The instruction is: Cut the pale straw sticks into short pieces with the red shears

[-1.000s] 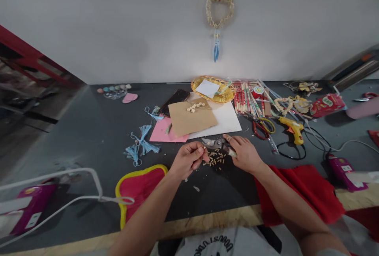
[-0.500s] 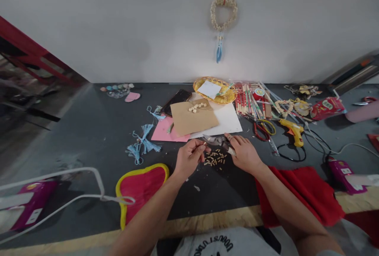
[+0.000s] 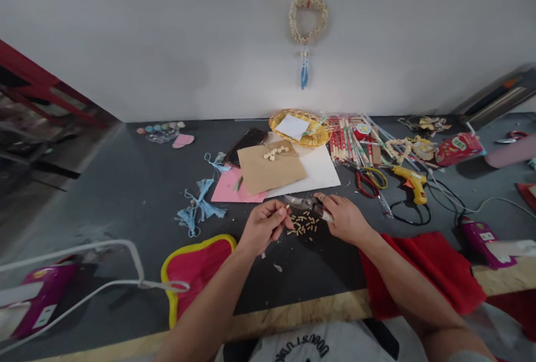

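My left hand (image 3: pixel 264 224) is closed in a pinch on a short thin wooden stick, its tip showing by the fingers. My right hand (image 3: pixel 343 217) is wrapped round the handles of metal cutters (image 3: pixel 302 203), whose blades point left toward the stick. Between both hands lies a small pile of cut wooden bits (image 3: pixel 304 224) on the dark table (image 3: pixel 125 183). A brown paper sheet (image 3: pixel 271 170) with pale beads lies just beyond the cutters.
A red heart-shaped pad with yellow edge (image 3: pixel 196 266) lies near left; red cloth (image 3: pixel 422 272) near right. Blue tassels (image 3: pixel 197 206), pink paper (image 3: pixel 231 185), a yellow basket (image 3: pixel 300 127), stick packets (image 3: pixel 349 138), red scissors (image 3: pixel 371 180) and a yellow glue gun (image 3: pixel 412 182) lie farther back.
Both hands stay over the pile of cut bits, shifting only slightly; the left hand keeps the stick near the cutter blades. The camera view wobbled a little.
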A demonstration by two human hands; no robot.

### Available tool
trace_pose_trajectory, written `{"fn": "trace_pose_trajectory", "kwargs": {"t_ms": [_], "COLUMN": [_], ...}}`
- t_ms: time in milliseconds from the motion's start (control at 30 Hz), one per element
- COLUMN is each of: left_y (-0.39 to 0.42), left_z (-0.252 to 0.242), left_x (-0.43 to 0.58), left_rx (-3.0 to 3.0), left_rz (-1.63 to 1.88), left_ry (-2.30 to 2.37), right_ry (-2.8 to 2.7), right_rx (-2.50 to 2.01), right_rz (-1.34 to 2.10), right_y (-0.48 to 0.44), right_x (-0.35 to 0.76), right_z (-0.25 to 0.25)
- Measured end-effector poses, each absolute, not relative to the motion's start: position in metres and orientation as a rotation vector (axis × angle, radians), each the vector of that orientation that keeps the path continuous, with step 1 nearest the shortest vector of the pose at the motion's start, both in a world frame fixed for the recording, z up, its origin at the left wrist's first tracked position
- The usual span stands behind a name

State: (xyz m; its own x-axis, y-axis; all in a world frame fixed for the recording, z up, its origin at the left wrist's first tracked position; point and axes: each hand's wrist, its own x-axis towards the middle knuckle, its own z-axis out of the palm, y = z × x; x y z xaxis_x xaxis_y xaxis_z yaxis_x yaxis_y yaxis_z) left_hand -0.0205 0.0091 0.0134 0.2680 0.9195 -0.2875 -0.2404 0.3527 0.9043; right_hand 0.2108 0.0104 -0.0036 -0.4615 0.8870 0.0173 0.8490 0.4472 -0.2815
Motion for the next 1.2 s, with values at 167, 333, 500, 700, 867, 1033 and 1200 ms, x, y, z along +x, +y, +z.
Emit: {"fn": "trace_pose_trajectory", "kwargs": {"t_ms": [167, 333, 500, 700, 867, 1033, 1200], "left_y": [0.010, 0.011, 0.012, 0.013, 0.011, 0.008, 0.010], "left_z": [0.012, 0.012, 0.012, 0.013, 0.010, 0.011, 0.011], "left_x": [-0.022, -0.028, -0.032, -0.022, -0.016, -0.020, -0.023], "left_rx": [0.840, 0.689, 0.626, 0.760, 1.075, 1.017, 0.798], "left_rz": [0.901, 0.729, 0.683, 0.853, 0.977, 0.901, 0.840], "left_ry": [0.956, 0.774, 0.688, 0.911, 1.154, 1.093, 0.909], "right_ry": [-2.544, -2.557, -2.554, -2.536, -2.504, -2.547, -2.546], "right_rx": [-1.514, -1.413, -1.419, -1.548, -1.580, -1.487, -1.434], "right_rz": [0.304, 0.364, 0.390, 0.316, 0.262, 0.354, 0.431], "right_y": [0.013, 0.016, 0.015, 0.014, 0.015, 0.016, 0.016], "right_x": [0.213, 0.218, 0.218, 0.215, 0.214, 0.217, 0.221], "right_z": [-0.002, -0.001, -0.002, -0.005, -0.008, -0.006, -0.003]}}
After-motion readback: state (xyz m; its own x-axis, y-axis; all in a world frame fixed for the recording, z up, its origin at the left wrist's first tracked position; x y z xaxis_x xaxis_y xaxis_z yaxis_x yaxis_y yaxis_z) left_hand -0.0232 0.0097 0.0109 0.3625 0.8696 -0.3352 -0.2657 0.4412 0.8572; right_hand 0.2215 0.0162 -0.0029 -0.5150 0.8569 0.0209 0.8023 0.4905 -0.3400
